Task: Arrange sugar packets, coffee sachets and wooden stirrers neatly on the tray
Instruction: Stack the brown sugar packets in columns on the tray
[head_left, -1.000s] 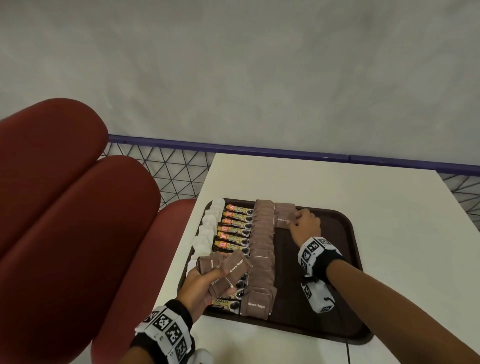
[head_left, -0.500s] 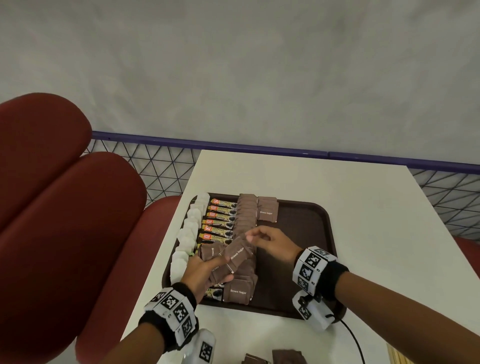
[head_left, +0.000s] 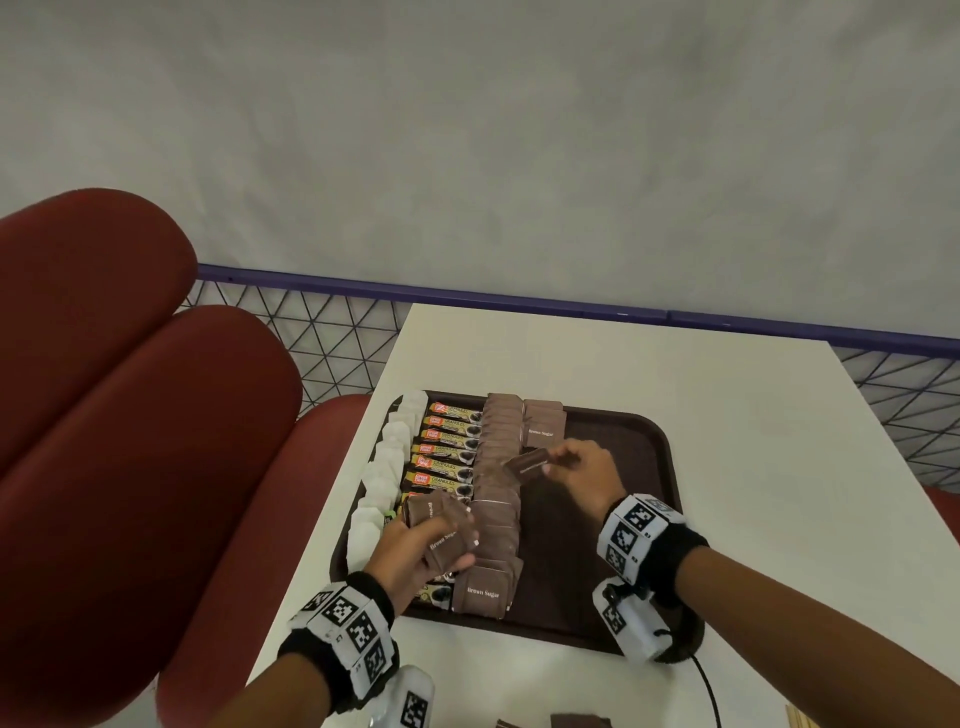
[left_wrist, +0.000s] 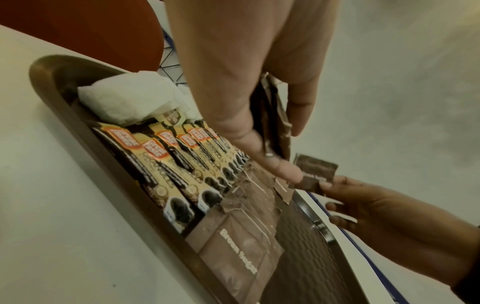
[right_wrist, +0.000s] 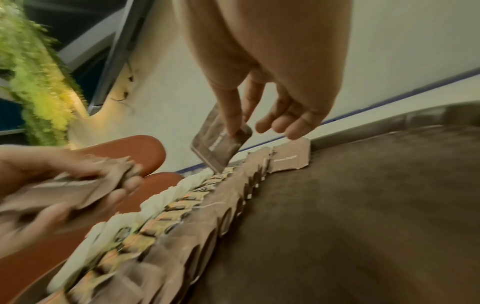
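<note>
A dark brown tray on the white table holds a column of white sugar packets, a column of coffee sachets and a long overlapping row of brown sugar packets. A second short row of brown packets starts at the tray's far edge. My left hand grips a bundle of brown sugar packets over the tray's near left part. My right hand pinches one brown sugar packet between thumb and forefinger above the tray's middle; the same packet shows in the right wrist view.
The tray's right half is bare. A few loose brown packets and wooden stirrers lie at the table's near edge. Red padded seats stand to the left. A blue rail with wire mesh runs behind the table.
My right hand came back from the far end of the second row to the bundle in my left hand, took one brown packet from it, and now holds that packet over the tray.
</note>
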